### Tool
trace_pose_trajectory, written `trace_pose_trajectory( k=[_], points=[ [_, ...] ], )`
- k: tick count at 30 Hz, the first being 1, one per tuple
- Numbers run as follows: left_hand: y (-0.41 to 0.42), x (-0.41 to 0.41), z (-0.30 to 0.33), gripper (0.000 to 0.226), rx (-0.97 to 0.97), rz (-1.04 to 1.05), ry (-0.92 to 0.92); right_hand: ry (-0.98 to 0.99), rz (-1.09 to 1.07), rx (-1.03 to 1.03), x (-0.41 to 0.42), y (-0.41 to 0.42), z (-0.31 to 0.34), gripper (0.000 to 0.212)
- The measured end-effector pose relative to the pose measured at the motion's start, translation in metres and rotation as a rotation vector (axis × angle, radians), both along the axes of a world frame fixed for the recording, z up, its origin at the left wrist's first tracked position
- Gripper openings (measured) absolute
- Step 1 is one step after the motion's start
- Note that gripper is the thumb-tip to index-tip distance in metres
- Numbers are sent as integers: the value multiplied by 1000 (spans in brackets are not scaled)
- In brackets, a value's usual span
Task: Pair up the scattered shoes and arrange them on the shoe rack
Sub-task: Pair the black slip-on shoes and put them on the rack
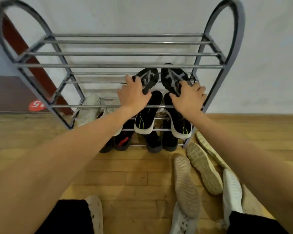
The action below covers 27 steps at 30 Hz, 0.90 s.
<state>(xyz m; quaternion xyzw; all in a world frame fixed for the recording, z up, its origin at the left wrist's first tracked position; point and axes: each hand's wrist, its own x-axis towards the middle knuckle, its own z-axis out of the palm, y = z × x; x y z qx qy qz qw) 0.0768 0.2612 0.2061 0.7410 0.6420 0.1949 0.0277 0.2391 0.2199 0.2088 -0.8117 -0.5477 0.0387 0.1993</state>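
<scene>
Floor: wood, pale shoes point(204, 168) scattered.
Left hand point(134, 95), right hand point(189, 97): each clutching one black sneaker point(148, 78).
Handling: light, soft; hold heels.

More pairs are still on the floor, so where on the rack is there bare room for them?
The top shelf is bare from end to end. The shelf below is free left of the left hand. The right half is crowded: both hands set black-and-grey sneakers there, with black sneakers under them.
</scene>
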Motion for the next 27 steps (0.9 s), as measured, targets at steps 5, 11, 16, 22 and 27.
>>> trace_pose_trajectory(
  k=[5,11,16,22,27],
  points=[
    [14,11,-13,54,-66,-13,125,19,-5,-24,5,18,-11,44],
    [-8,-1,-21,42,12,-71,-78,-124,152,112,5,-13,-21,49],
    [-61,-15,-32,48,130,-78,-101,-155,331,281,4,-77,-44,45],
    [-128,-13,-55,41,18,-146,-89,-123,416,17,26,-142,-72,43],
    [-168,5,-83,41,-236,-285,-17,-100,486,-512,58,-169,-94,48]
  ],
)
